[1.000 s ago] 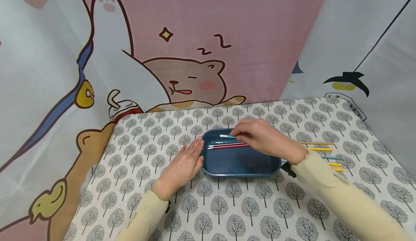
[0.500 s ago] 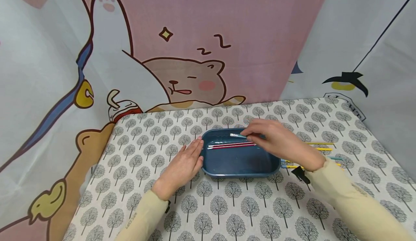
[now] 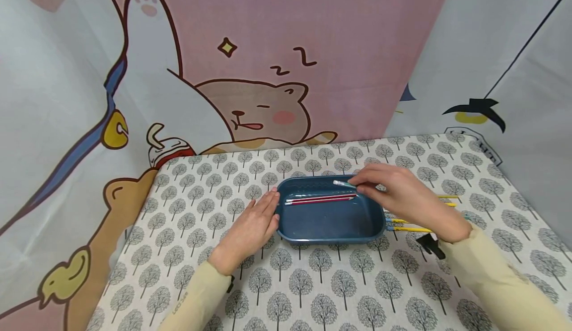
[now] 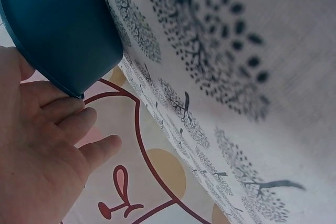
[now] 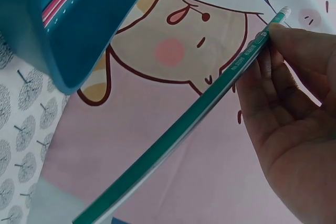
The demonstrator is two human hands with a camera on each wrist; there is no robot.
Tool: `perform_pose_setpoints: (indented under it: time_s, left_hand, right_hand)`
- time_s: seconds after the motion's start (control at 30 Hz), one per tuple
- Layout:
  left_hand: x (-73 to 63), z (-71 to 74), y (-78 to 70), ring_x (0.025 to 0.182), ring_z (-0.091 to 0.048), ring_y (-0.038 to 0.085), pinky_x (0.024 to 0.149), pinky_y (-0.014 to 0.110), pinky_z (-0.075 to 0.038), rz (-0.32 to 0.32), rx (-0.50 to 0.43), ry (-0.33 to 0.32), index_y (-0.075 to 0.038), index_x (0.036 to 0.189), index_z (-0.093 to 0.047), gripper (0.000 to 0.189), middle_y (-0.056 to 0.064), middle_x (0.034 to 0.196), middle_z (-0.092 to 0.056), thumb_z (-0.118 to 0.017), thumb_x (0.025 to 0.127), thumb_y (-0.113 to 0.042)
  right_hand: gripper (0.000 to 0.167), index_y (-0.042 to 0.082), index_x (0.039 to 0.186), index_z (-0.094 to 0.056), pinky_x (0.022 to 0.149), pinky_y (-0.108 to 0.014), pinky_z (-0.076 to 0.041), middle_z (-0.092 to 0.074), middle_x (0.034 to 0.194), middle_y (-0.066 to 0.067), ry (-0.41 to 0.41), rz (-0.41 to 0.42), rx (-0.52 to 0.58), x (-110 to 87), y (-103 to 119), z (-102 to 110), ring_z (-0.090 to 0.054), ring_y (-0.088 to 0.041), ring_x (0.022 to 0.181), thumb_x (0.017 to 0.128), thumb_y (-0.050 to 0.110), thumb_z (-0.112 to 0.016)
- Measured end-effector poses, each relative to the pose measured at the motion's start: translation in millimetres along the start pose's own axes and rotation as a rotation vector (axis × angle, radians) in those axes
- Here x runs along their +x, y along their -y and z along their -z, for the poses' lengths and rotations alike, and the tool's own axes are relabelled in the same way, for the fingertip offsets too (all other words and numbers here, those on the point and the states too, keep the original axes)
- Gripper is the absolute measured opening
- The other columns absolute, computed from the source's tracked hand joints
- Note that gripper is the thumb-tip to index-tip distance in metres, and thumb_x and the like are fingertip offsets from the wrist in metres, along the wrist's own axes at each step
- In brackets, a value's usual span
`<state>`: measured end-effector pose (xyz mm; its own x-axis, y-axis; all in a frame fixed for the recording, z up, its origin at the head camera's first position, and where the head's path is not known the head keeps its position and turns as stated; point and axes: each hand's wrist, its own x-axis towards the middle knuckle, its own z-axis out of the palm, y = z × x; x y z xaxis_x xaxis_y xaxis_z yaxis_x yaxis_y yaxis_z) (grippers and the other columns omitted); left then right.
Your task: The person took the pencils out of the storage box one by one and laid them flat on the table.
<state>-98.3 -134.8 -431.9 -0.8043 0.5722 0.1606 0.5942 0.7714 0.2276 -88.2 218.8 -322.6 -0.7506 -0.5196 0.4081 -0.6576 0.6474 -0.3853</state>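
Note:
A dark blue tray [image 3: 332, 226] stands on the cloth, with two red pencils [image 3: 319, 200] lying lengthwise inside it. My left hand [image 3: 250, 228] rests at the tray's left end, its fingers extended against the rim. In the left wrist view those fingers [image 4: 71, 114] touch the rim from outside. My right hand [image 3: 397, 188] pinches a green pencil [image 5: 181, 121] close to its white eraser end, between thumb and fingers. From the head, that eraser end points left over the tray's back right part, and most of the pencil's length is hidden by the hand.
Several yellow pencils [image 3: 410, 230] lie on the cloth right of the tray, partly covered by my right forearm. A tree-patterned cloth [image 3: 323, 286] covers the table. Behind its back edge hangs a curtain [image 3: 357, 63] printed with cartoon animals.
My right hand has moved to the right, drawing the green pencil along with it, so more of the red pencils shows. The left hand and the tray have stayed in place.

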Motion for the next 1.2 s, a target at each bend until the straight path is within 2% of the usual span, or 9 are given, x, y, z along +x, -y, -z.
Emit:
perform_pose_setpoints:
  time_s: [0.1, 0.37, 0.5, 0.63, 0.8, 1.0, 1.2]
  left_hand:
    - [0.2, -0.3, 0.1, 0.152, -0.034, 0.029, 0.118, 0.059, -0.035, -0.005, -0.002, -0.006, 0.002, 0.158, -0.037, 0.057, 0.018, 0.164, -0.035, -0.050, 0.109, -0.024]
    - [-0.3, 0.0, 0.8, 0.151, -0.037, 0.033, 0.117, 0.060, -0.036, -0.015, -0.001, -0.019, 0.003, 0.157, -0.038, 0.057, 0.019, 0.164, -0.036, -0.050, 0.109, -0.025]
    - [-0.6, -0.1, 1.4, 0.150, -0.037, 0.033, 0.117, 0.060, -0.037, -0.021, -0.001, -0.026, 0.003, 0.157, -0.039, 0.056, 0.020, 0.163, -0.036, -0.049, 0.109, -0.025]
    - [-0.6, -0.7, 1.6, 0.150, -0.038, 0.033, 0.116, 0.061, -0.037, -0.025, -0.007, -0.030, 0.004, 0.156, -0.039, 0.056, 0.020, 0.163, -0.037, -0.051, 0.109, -0.024]
    - [-0.2, -1.3, 2.0, 0.150, -0.038, 0.034, 0.116, 0.061, -0.037, -0.027, -0.013, -0.033, 0.004, 0.156, -0.040, 0.056, 0.020, 0.163, -0.037, -0.052, 0.109, -0.022]
    - [-0.5, -1.1, 1.8, 0.150, -0.037, 0.033, 0.117, 0.061, -0.036, -0.025, -0.007, -0.026, 0.004, 0.157, -0.039, 0.056, 0.020, 0.164, -0.036, -0.049, 0.109, -0.024]
    - [-1.2, -1.0, 1.1, 0.152, -0.035, 0.031, 0.118, 0.059, -0.035, -0.015, -0.001, -0.019, 0.003, 0.157, -0.038, 0.056, 0.018, 0.165, -0.034, -0.047, 0.110, -0.026]
  right_hand:
    - [0.026, 0.015, 0.109, -0.079, 0.072, -0.035, -0.059, -0.073, 0.108, 0.008, -0.009, -0.014, -0.025, -5.9, -2.3, 4.1, -0.066, -0.007, 0.094, 0.090, -0.003, -0.077]
    - [0.032, 0.015, 0.109, -0.079, 0.067, -0.024, -0.054, -0.072, 0.106, 0.010, -0.039, -0.015, -0.036, -23.8, -10.4, 10.2, -0.062, -0.002, 0.085, 0.086, -0.006, -0.079]
    - [0.034, 0.014, 0.108, -0.080, 0.064, -0.024, -0.054, -0.072, 0.104, 0.009, -0.053, -0.013, -0.043, -31.5, -14.8, 11.0, -0.062, -0.001, 0.083, 0.083, -0.009, -0.080]
    - [0.037, 0.014, 0.109, -0.080, 0.069, -0.022, -0.055, -0.074, 0.104, 0.007, -0.068, -0.012, -0.054, -39.5, -18.5, 11.5, -0.065, -0.004, 0.085, 0.080, -0.010, -0.082]
    - [0.038, 0.014, 0.111, -0.080, 0.073, -0.013, -0.051, -0.074, 0.106, 0.008, -0.068, -0.034, -0.063, -50.9, -21.9, 13.1, -0.065, -0.004, 0.088, 0.080, -0.008, -0.083]
    - [0.040, 0.015, 0.112, -0.080, 0.068, -0.015, -0.051, -0.073, 0.106, 0.008, -0.057, -0.068, -0.069, -63.5, -28.1, 14.1, -0.064, -0.001, 0.085, 0.079, -0.008, -0.083]
    - [0.042, 0.014, 0.110, -0.080, 0.064, -0.014, -0.045, -0.072, 0.103, 0.008, -0.066, -0.048, -0.090, -73.3, -33.6, 14.4, -0.059, 0.001, 0.079, 0.075, -0.010, -0.084]
